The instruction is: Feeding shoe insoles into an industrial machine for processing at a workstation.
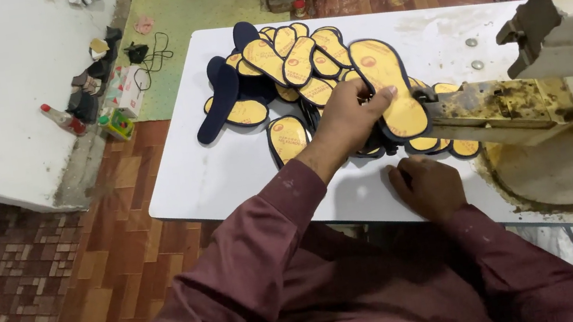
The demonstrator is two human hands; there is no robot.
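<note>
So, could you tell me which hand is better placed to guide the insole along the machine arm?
Probably the left hand: its fingers already lie on the insole at the machine arm. The right hand rests curled on the table, off the insole.

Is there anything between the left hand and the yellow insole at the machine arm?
Nothing visible: the left hand already rests on the yellow insole, fingers on its top face, beside the machine arm. The right hand lies on the table.

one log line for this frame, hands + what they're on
left hand: grips yellow insole at machine arm | right hand: closed, on white table, empty | insole pile: behind left hand
</note>
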